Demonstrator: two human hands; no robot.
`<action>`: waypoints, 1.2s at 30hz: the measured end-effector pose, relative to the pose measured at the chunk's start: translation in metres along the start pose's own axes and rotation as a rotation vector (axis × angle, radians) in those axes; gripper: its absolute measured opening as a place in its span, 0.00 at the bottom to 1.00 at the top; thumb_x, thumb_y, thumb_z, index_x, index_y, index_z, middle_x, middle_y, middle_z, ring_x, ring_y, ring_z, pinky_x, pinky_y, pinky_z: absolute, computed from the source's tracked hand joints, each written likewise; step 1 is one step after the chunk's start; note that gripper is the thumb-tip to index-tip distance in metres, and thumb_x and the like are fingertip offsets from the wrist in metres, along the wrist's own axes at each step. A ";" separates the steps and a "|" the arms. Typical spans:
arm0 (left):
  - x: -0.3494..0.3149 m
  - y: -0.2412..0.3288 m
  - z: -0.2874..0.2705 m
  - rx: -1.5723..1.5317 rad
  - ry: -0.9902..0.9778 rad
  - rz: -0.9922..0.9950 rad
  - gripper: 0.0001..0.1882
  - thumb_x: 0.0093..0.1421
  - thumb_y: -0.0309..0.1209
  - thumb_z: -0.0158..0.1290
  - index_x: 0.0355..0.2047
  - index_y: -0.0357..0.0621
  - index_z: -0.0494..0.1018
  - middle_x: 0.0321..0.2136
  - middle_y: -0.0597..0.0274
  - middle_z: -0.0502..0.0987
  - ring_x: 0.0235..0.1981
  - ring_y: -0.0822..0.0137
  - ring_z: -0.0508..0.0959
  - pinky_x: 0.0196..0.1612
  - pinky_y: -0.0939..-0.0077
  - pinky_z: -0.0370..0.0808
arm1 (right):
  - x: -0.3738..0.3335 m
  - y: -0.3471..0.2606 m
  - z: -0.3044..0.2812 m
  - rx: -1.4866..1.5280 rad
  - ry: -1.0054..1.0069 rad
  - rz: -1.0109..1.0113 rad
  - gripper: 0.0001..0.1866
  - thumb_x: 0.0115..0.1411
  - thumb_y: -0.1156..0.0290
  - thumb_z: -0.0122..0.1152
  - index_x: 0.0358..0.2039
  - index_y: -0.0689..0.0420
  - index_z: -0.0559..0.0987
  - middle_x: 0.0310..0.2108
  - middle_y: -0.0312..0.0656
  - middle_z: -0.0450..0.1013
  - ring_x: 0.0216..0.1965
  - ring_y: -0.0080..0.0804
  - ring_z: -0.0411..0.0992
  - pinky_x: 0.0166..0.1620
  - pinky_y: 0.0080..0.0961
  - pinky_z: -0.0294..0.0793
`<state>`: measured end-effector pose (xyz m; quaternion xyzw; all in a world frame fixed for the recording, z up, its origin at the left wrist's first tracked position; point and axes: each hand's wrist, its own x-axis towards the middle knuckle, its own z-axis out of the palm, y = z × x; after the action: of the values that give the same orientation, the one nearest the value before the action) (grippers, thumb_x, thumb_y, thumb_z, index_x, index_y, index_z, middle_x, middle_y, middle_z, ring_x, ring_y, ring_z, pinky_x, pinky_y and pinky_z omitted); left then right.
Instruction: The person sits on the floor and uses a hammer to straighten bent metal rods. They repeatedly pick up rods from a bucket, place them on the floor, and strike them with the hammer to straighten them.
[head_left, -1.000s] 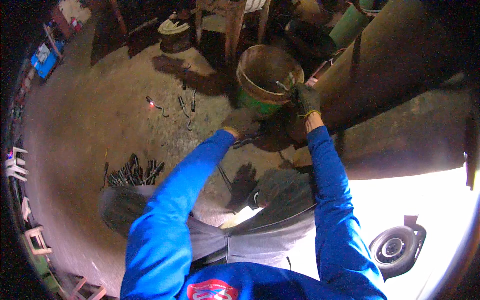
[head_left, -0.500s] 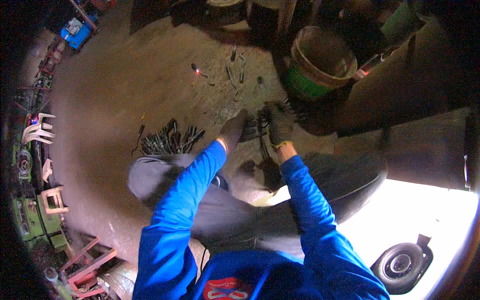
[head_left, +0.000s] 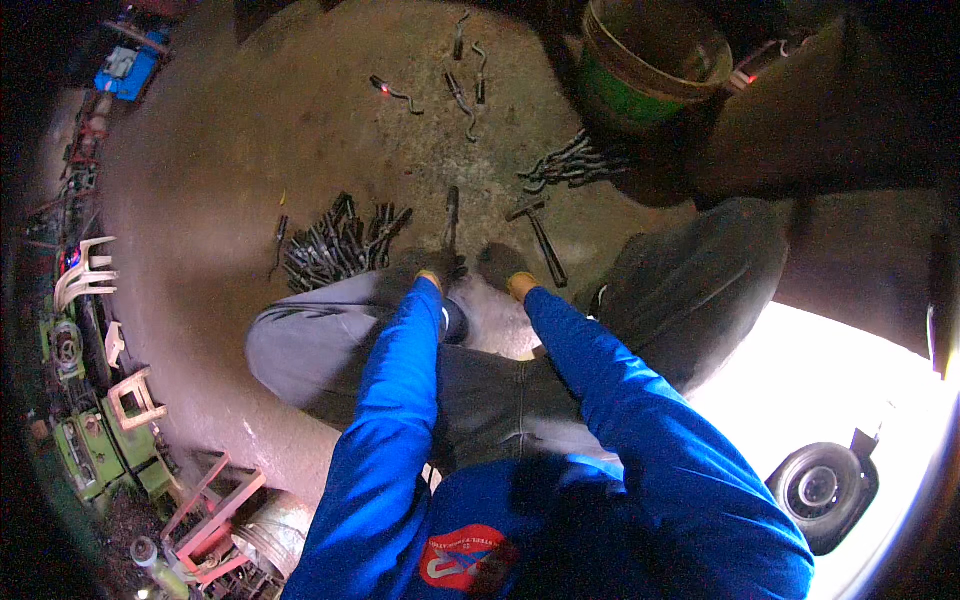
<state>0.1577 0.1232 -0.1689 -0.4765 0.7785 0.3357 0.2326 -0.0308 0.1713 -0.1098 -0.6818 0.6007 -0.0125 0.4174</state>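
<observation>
My left hand (head_left: 441,263), in a dark glove, is closed around the near end of a short dark metal rod (head_left: 452,212) that points away from me over the floor. My right hand (head_left: 496,264), also gloved, is just right of it and apart from the rod. Its fingers look curled, but the dark glove hides whether anything is in them. A hammer (head_left: 545,249) lies on the floor to the right of my right hand. Beyond my left knee is a heap of dark metal rods (head_left: 340,240). A pile of wavy metal pieces (head_left: 575,163) lies farther right.
Several bent rods lie scattered ahead, one rod (head_left: 397,93) with a red light spot on it. A green bucket (head_left: 640,95) stands at the far right. My bent legs frame the work area. White chairs (head_left: 85,272) and green machinery (head_left: 92,445) line the left; a wheel (head_left: 818,487) is at lower right.
Both hands have drawn back toward me, the right one also leftward, away from the wavy pieces. The hammer and that pile now show fully. The whole view has shifted.
</observation>
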 end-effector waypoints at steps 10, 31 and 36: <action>-0.011 0.027 -0.054 -0.026 0.432 -0.435 0.17 0.61 0.38 0.45 0.44 0.48 0.78 0.49 0.52 0.76 0.52 0.50 0.74 0.52 0.56 0.69 | -0.016 0.104 0.006 0.172 0.354 0.681 0.26 0.48 0.61 0.63 0.47 0.59 0.76 0.44 0.57 0.74 0.46 0.55 0.74 0.48 0.45 0.74; 0.038 -0.021 -0.050 0.024 0.851 -0.158 0.17 0.59 0.39 0.47 0.38 0.37 0.76 0.40 0.39 0.76 0.44 0.40 0.75 0.46 0.49 0.72 | -0.008 0.055 -0.016 0.282 0.343 0.387 0.16 0.52 0.57 0.59 0.36 0.53 0.81 0.36 0.54 0.77 0.38 0.57 0.75 0.42 0.49 0.74; 0.035 0.023 -0.072 0.005 0.724 -0.179 0.16 0.59 0.38 0.47 0.37 0.37 0.75 0.41 0.38 0.76 0.45 0.41 0.75 0.47 0.50 0.71 | -0.011 0.068 -0.031 0.306 0.246 0.393 0.18 0.53 0.57 0.58 0.39 0.55 0.79 0.40 0.55 0.76 0.41 0.58 0.74 0.45 0.51 0.73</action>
<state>0.1189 0.0562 -0.1380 -0.6301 0.7664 0.1219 -0.0281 -0.1052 0.1681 -0.1235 -0.4746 0.7588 -0.1044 0.4337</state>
